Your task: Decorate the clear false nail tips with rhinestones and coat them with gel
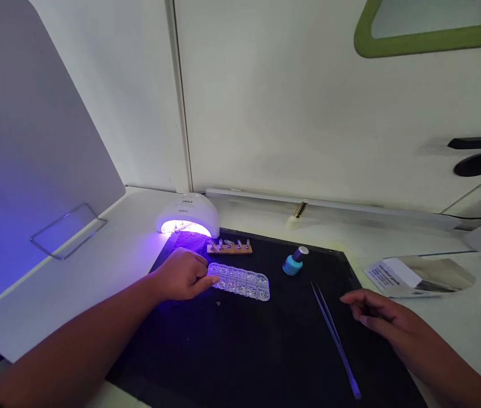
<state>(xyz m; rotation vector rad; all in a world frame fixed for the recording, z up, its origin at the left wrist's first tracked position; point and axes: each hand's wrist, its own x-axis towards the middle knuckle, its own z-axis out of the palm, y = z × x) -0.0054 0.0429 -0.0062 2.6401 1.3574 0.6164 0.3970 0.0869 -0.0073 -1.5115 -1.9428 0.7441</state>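
My left hand [184, 275] rests at the left of the black mat, its fingers curled in and its thumb reaching over the left end of a clear divided case [240, 281] of small sparkling gems. Nothing shows in its grip, though the palm side is hidden. On the right, my right hand [382, 316] lies by the mat's edge, fingers loosely bent and apart, holding nothing. Left of it, untouched, are long pointed tweezers [334, 334]. A turquoise polish bottle [293, 263] with a silver cap leans on the mat. One tiny gem [218, 304] lies below the case.
A lit white nail lamp [189, 211] stands at the back left, beside a wooden strip [229, 249] holding several clear nail tips. Behind the black mat [257, 351] lies a gold-handled brush [299, 211]. An opened white packet [418, 276] sits at right, a wire stand [68, 231] at left.
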